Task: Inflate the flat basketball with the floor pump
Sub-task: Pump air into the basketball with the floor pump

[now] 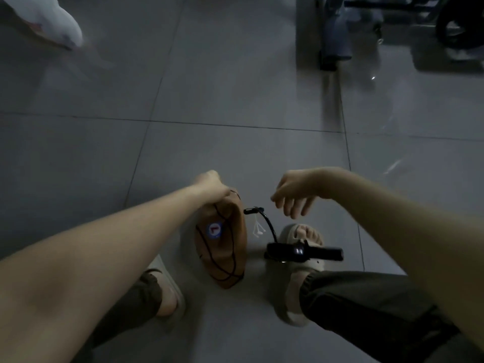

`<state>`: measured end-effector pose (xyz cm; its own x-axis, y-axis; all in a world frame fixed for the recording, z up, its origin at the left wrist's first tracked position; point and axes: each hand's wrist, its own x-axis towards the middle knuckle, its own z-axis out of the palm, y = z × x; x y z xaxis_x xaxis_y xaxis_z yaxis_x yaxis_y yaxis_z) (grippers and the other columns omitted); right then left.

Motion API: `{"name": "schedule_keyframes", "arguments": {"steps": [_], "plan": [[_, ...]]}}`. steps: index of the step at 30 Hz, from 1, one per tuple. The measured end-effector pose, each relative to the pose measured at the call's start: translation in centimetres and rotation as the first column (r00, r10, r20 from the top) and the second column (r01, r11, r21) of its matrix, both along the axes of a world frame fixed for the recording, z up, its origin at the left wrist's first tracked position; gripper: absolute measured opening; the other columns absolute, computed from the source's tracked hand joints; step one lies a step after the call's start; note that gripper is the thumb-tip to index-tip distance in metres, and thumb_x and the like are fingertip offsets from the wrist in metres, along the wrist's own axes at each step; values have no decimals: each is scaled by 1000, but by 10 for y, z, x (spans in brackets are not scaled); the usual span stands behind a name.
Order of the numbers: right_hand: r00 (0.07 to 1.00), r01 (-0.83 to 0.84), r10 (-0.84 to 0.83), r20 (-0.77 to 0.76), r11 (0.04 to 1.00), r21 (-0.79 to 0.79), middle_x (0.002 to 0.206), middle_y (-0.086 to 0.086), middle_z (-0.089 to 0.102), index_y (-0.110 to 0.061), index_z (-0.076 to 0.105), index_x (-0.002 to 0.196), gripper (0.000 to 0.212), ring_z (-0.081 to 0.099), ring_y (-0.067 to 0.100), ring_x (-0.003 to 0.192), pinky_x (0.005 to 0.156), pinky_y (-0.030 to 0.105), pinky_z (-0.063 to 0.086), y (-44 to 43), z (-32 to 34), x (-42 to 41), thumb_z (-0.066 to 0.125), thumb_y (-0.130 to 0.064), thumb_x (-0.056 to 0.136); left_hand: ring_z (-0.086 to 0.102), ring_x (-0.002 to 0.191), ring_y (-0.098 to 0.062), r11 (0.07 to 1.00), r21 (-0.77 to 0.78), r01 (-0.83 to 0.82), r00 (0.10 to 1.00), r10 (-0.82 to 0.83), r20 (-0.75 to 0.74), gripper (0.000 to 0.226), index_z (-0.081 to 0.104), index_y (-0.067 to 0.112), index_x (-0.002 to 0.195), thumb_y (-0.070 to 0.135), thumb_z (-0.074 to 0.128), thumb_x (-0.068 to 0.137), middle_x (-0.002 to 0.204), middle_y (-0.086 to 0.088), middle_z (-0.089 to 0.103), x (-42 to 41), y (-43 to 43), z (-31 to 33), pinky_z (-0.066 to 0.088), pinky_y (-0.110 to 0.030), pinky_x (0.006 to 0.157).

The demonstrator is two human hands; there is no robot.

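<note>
Centrally: flat basketball (222,247), brown, folded in on itself, standing on edge on grey floor tiles (235,100). Left hand (209,186), at the ball's top edge, fingers clenched on the fold. Right hand (296,195), just right of the ball's top, fingers loosely spread, holding nothing. Floor pump (303,251), black, right of the ball by a sandalled foot (296,284); hose (269,224) arcs toward the ball, nozzle end just beside it.

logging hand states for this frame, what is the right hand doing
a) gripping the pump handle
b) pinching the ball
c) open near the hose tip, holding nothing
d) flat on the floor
c: the right hand hangs with relaxed fingers close to the hose tip and holds nothing, while the left hand grips the top of the flat basketball.
</note>
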<state>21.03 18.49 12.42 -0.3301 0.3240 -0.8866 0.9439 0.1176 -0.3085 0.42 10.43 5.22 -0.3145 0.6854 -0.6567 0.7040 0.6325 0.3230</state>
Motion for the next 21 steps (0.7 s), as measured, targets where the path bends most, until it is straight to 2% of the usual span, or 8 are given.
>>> {"name": "schedule_keyframes", "arguments": {"steps": [2,3,5,8,13,15,18,21], "plan": [[1000,13,-13,-3,994,105,95,14,73,0,64,116,28,74,25,82,81,43,61,0,-35,-19,48,-18,101,73,78,-30,990,-125,-62,996,69,54,37,68,8,100,42,73,85,91,-13,73,4,-7,-27,64,-38,72],[1000,18,-18,-4,992,128,97,15,72,1,61,119,29,74,25,82,80,43,62,-2,-51,-25,46,-15,101,74,77,-29,979,-193,-72,991,91,95,38,68,8,99,43,73,85,88,-12,74,11,-11,-36,64,-38,71],[1000,26,-24,-11,991,128,103,16,68,0,56,126,32,71,26,85,78,44,62,-4,-80,-33,44,-15,101,75,77,-28,964,-263,-42,994,67,85,44,69,10,97,53,68,88,87,-10,74,27,-17,-55,64,-38,72],[999,41,-40,-22,995,88,116,16,61,-3,46,137,38,67,27,94,79,43,61,-10,-110,-35,43,-20,102,69,78,-23,980,-176,92,995,-99,-33,47,65,17,93,64,59,90,90,-4,71,47,-25,-74,60,-35,74],[963,254,-252,-94,967,10,123,16,56,-4,43,140,39,69,31,96,79,45,61,-15,-139,-28,39,-14,102,65,95,-30,979,-66,192,980,-195,-49,23,58,18,92,41,59,95,103,-7,68,46,-33,-80,53,-38,79],[929,345,-351,-118,936,-67,120,16,56,-5,46,135,35,70,33,92,76,44,61,-21,-146,-28,42,-14,101,65,90,-27,967,-37,251,967,-252,-23,22,60,17,86,36,63,93,94,-4,67,36,-36,-77,54,-38,76],[894,399,-430,-127,892,-214,109,17,63,-1,58,116,25,72,31,76,75,44,63,-35,-157,-24,56,-17,96,62,77,-23,937,-2,349,937,-349,-23,29,52,24,70,37,68,90,76,2,59,28,-43,-76,46,-34,62],[856,458,-499,-136,853,-249,86,15,66,3,66,106,20,67,24,62,60,35,60,-46,-166,-22,62,-12,93,62,75,-22,942,68,328,945,-328,-1,32,51,25,68,41,65,92,74,2,60,35,-47,-79,46,-33,62]]}}
